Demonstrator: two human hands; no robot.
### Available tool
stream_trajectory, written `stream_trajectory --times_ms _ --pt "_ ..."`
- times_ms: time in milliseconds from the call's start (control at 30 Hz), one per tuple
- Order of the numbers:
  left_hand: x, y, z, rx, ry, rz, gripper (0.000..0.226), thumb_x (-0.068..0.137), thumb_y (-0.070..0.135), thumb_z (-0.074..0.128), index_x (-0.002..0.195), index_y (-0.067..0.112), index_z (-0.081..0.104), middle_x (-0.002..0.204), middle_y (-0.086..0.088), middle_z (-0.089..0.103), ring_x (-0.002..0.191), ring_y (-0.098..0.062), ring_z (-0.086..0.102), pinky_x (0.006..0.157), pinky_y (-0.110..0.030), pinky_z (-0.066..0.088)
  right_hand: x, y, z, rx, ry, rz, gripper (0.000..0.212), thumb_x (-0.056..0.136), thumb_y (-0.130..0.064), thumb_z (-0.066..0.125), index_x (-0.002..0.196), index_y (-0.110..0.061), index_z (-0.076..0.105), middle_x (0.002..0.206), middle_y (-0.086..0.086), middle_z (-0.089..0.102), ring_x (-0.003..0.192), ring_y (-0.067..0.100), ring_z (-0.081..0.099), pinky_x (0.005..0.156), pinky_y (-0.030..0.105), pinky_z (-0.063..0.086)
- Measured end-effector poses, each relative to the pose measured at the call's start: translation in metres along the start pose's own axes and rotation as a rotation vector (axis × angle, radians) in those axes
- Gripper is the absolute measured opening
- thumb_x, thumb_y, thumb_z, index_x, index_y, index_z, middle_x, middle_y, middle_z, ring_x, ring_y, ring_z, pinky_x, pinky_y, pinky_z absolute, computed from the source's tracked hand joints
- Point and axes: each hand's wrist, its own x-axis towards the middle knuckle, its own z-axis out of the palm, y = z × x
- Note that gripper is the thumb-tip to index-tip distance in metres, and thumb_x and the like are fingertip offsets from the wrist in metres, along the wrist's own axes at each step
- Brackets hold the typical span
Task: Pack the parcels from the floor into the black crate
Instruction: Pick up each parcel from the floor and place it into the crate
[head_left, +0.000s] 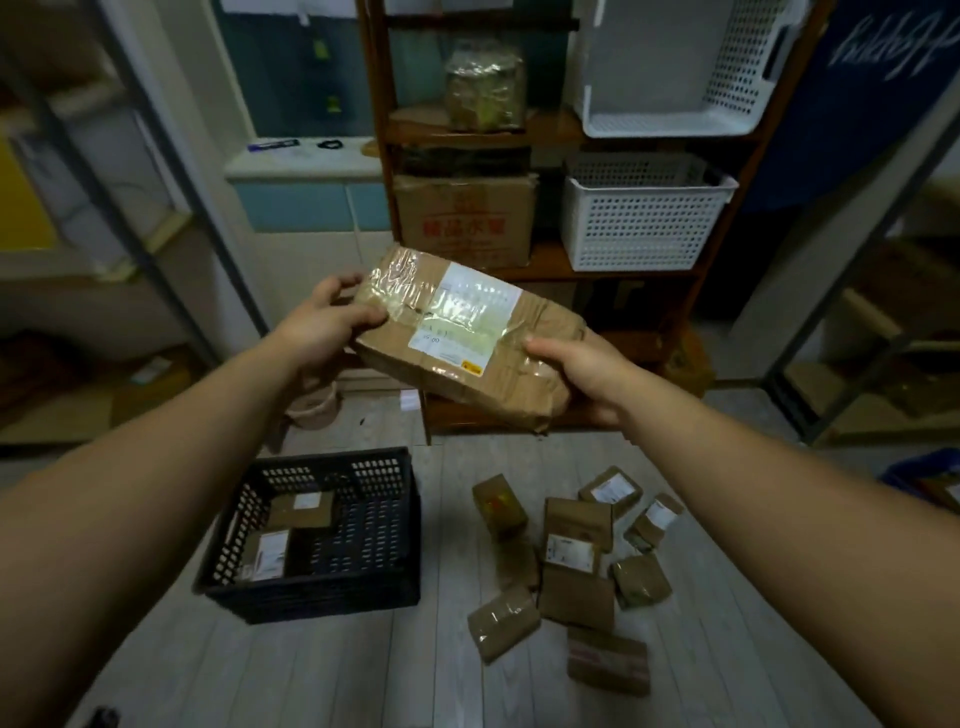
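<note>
I hold a large brown taped parcel (467, 332) with a white label up at chest height, well above the floor. My left hand (327, 325) grips its left end and my right hand (582, 374) grips its right end. The black crate (374, 587) stands on the floor below and to the left, with two labelled parcels (288, 530) inside along its left side. Several smaller brown parcels (571, 561) lie scattered on the floor to the right of the crate.
A wooden shelf unit (545, 130) stands straight ahead with a cardboard box (462, 223) and white perforated baskets (639, 218). Metal racks (156, 249) flank both sides. A blue bin's corner (924, 473) shows at the right edge. Pale plank floor lies in front.
</note>
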Motion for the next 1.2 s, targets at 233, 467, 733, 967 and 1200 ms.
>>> stream_trajectory --times_ms 233,467,733,967,1200 --pt "-0.010 -0.032 -0.110 -0.120 0.102 -0.185 0.067 0.073 0.036 0.075 0.130 0.031 0.040 0.114 -0.012 0.067 0.092 -0.033 0.068 0.067 -0.053 0.056 -0.001 0.019 0.179 0.256 -0.092 0.023 0.018 0.091 -0.019 0.061 0.108 -0.026 0.063 0.102 0.006 0.073 0.091 0.026 0.071 0.082 0.054 0.055" --pt "-0.011 -0.060 -0.231 -0.107 0.091 -0.167 0.065 0.086 0.009 0.063 0.136 0.032 0.029 0.122 -0.005 0.059 0.095 -0.031 0.063 0.055 -0.041 0.056 0.013 0.037 0.307 -0.174 -0.137 0.057 0.053 0.079 -0.027 0.074 0.125 -0.019 0.049 0.112 0.003 0.064 0.096 0.023 0.066 0.082 0.041 0.054" --pt "0.037 -0.071 -0.277 0.036 -0.083 -0.191 0.065 0.089 0.006 0.058 0.141 0.033 0.031 0.114 0.002 0.062 0.100 -0.022 0.062 0.079 -0.042 0.053 0.059 0.057 0.361 -0.195 -0.257 -0.015 0.041 0.087 -0.015 0.067 0.119 -0.029 0.047 0.119 0.005 0.064 0.106 0.022 0.063 0.098 0.043 0.049" --pt "0.121 -0.098 -0.281 0.041 -0.063 -0.288 0.059 0.093 0.012 0.055 0.142 0.034 0.032 0.117 0.003 0.062 0.092 -0.017 0.062 0.064 -0.034 0.051 0.148 0.079 0.373 -0.195 -0.321 0.035 0.035 0.097 -0.021 0.053 0.131 -0.025 0.045 0.120 0.001 0.062 0.106 0.019 0.062 0.096 0.038 0.050" --pt "0.211 -0.171 -0.291 0.147 -0.121 -0.426 0.065 0.091 0.015 0.057 0.144 0.036 0.024 0.130 -0.003 0.051 0.107 -0.023 0.053 0.080 -0.041 0.053 0.245 0.157 0.379 -0.226 -0.313 0.219 0.039 0.097 -0.024 0.050 0.136 -0.023 0.046 0.125 0.001 0.061 0.112 0.020 0.059 0.087 0.034 0.052"
